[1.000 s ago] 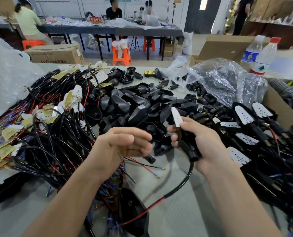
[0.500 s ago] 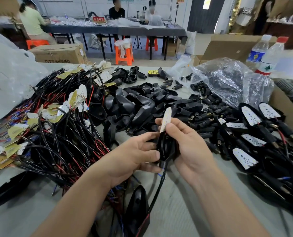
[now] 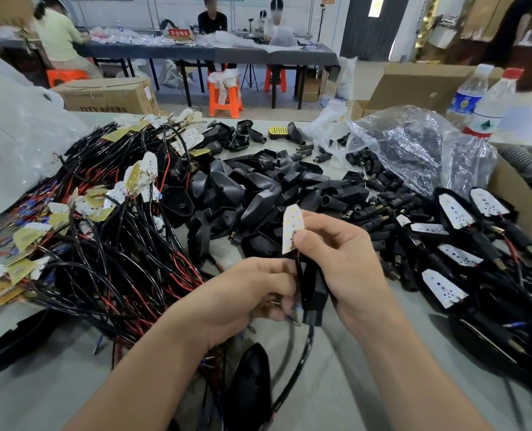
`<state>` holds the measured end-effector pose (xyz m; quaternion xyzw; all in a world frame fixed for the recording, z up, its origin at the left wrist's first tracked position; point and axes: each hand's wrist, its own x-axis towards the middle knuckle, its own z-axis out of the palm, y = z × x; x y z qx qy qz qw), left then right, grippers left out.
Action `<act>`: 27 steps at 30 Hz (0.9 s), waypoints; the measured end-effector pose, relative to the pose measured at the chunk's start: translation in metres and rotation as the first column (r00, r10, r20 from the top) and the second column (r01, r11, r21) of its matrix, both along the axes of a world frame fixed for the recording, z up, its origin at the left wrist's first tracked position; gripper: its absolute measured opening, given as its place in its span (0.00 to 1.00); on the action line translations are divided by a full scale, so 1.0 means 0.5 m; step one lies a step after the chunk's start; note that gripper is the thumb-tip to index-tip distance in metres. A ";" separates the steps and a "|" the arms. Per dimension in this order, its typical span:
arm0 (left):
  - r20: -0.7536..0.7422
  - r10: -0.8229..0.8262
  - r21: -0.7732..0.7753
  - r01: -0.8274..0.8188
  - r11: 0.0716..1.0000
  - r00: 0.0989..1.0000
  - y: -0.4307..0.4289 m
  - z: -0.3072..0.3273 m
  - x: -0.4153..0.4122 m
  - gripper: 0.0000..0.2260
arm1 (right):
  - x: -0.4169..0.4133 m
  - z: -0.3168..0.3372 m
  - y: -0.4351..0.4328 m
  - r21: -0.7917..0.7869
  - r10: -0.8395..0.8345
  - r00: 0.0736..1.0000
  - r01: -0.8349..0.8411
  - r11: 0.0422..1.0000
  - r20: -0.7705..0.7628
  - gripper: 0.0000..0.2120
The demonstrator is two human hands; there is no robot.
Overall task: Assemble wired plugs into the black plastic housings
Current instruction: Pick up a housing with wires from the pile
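Centrally, hands [image 3: 252,293] [image 3: 348,262] pinch wired plug [image 3: 292,227], wire heap [image 3: 103,244] left

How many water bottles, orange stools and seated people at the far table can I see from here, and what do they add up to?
Water bottles: 2
Orange stools: 3
Seated people: 3
Total: 8
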<state>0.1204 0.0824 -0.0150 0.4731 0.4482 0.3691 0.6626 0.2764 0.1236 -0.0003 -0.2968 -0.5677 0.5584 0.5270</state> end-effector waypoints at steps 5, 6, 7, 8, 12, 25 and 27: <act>0.137 -0.062 -0.009 0.064 0.998 0.989 -0.003 -0.001 -0.005 0.18 | 0.006 0.002 0.006 -0.071 -0.055 0.999 0.055 0.996 0.002 0.07; 0.178 -0.080 -0.005 0.082 0.997 0.981 -0.005 0.002 -0.005 0.19 | 0.007 0.003 0.008 -0.086 -0.059 0.998 0.058 0.995 -0.005 0.07; 0.213 -0.099 0.011 0.099 0.995 0.972 -0.006 0.006 -0.006 0.20 | 0.008 0.003 0.009 -0.104 -0.055 0.998 0.054 0.993 -0.009 0.08; 0.238 -0.115 0.032 0.110 0.993 0.964 -0.006 0.007 -0.007 0.21 | 0.008 0.004 0.009 -0.126 -0.044 0.999 0.042 0.991 -0.014 0.08; 0.342 -0.162 0.098 0.136 0.986 0.926 -0.009 0.005 0.006 0.24 | 0.008 0.008 0.005 -0.189 0.022 0.996 -0.038 0.981 -0.090 0.08; 0.374 -0.011 0.111 -0.033 0.993 0.927 0.000 -0.007 0.013 0.22 | 0.015 0.016 0.005 -0.210 0.081 0.982 -0.116 0.971 -0.169 0.11; 0.338 0.054 0.118 -0.099 0.988 0.940 0.003 -0.009 0.008 0.21 | 0.020 0.014 0.009 -0.168 0.069 0.995 -0.079 0.983 -0.068 0.10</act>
